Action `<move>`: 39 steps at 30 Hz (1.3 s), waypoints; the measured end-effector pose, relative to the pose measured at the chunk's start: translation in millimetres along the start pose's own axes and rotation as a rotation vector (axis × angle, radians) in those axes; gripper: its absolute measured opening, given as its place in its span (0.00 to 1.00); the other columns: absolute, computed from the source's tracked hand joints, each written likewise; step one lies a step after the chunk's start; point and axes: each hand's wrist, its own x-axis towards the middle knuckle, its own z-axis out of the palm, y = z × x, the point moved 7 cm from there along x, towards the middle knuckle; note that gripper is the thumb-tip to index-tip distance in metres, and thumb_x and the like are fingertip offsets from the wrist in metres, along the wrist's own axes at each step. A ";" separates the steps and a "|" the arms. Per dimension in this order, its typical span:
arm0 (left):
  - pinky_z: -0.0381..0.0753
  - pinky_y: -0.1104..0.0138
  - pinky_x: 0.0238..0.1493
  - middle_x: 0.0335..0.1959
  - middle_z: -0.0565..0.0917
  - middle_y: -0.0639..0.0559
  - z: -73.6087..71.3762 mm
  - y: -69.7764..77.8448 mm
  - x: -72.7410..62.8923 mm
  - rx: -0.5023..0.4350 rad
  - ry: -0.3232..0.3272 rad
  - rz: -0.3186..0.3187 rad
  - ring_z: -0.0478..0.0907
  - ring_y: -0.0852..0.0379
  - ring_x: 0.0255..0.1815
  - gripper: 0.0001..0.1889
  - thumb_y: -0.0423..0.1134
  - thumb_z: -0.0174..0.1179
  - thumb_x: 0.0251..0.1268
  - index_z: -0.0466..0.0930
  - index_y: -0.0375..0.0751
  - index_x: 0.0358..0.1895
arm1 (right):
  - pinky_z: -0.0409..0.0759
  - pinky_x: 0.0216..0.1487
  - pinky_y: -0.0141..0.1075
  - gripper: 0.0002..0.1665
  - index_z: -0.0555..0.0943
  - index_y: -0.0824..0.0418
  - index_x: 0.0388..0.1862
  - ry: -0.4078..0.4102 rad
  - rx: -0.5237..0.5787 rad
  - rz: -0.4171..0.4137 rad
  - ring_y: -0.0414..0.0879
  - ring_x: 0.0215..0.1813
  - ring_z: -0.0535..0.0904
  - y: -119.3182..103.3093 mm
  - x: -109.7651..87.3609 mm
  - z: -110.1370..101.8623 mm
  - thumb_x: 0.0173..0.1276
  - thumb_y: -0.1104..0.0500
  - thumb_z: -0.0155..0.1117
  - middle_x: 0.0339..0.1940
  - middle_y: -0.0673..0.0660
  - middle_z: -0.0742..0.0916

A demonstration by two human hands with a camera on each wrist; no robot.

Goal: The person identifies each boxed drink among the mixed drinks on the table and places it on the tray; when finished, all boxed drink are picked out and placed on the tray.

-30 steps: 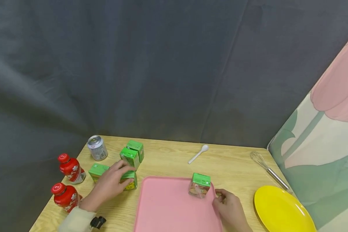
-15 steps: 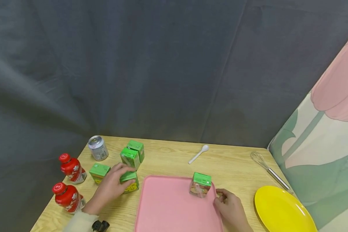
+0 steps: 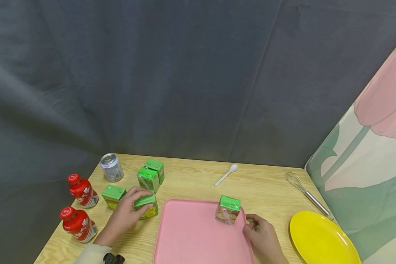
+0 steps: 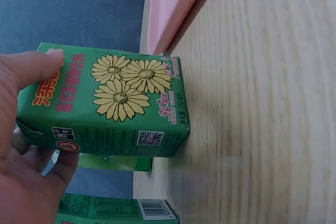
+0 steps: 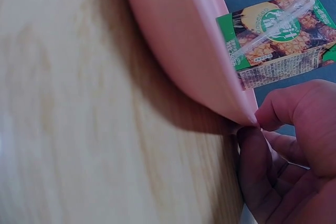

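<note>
The person's left hand point(image 3: 128, 212) held a green cardboard drink carton printed with yellow flowers point(image 4: 126, 93). Its grip was parted only as wide as the carton, thumb on the flowered face and fingers against other sides. The carton stood near-upright at the table point(image 3: 186, 183), just left of a square pink tray point(image 3: 202, 234); whether its base touched the wood could not be told. The right hand point(image 3: 263, 236) had its grip pinched closed on the tray's right rim. Near that hand, a green-topped carton with brown pictures point(image 3: 227, 212) stood in the tray's far right corner. Just beyond the left hand stood two more green cartons point(image 3: 148, 179) (one behind the other), and a red-capped red bottle point(image 3: 79, 225) stood near its wrist.
</note>
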 end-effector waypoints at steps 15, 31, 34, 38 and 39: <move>0.80 0.64 0.41 0.53 0.75 0.66 3.0 36.2 15.9 0.032 -0.124 0.115 0.77 0.61 0.50 0.18 0.39 0.74 0.61 0.87 0.54 0.55 | 0.65 0.21 0.30 0.21 0.83 0.66 0.55 -0.026 0.025 0.007 0.43 0.25 0.71 0.2 -0.8 -1.2 0.62 0.64 0.65 0.27 0.51 0.80; 0.80 0.69 0.36 0.54 0.75 0.67 80.0 105.9 48.7 -0.133 -0.332 0.271 0.77 0.65 0.46 0.17 0.42 0.71 0.66 0.86 0.52 0.57 | 0.68 0.22 0.30 0.22 0.84 0.65 0.55 -0.007 0.017 -0.007 0.42 0.25 0.72 1.9 -4.0 -2.1 0.61 0.64 0.66 0.27 0.50 0.81; 0.79 0.70 0.39 0.54 0.75 0.68 96.6 111.1 52.2 -0.131 -0.346 0.298 0.76 0.68 0.46 0.17 0.44 0.70 0.66 0.86 0.53 0.58 | 0.68 0.22 0.30 0.22 0.84 0.65 0.55 -0.009 0.025 -0.004 0.42 0.25 0.72 1.1 -3.8 -1.1 0.61 0.64 0.65 0.27 0.50 0.81; 0.79 0.71 0.40 0.54 0.75 0.67 112.5 113.7 53.8 -0.146 -0.359 0.312 0.76 0.68 0.46 0.17 0.43 0.70 0.67 0.85 0.52 0.58 | 0.67 0.22 0.30 0.22 0.84 0.65 0.56 -0.014 0.030 -0.015 0.41 0.25 0.71 -0.4 -2.7 -0.6 0.61 0.64 0.65 0.27 0.49 0.81; 0.79 0.70 0.41 0.54 0.75 0.67 115.7 113.6 53.8 -0.150 -0.361 0.313 0.76 0.68 0.47 0.17 0.43 0.69 0.68 0.85 0.51 0.58 | 0.68 0.22 0.30 0.22 0.84 0.65 0.56 -0.013 0.031 -0.018 0.42 0.25 0.71 -0.7 -2.3 -0.8 0.61 0.64 0.65 0.27 0.50 0.81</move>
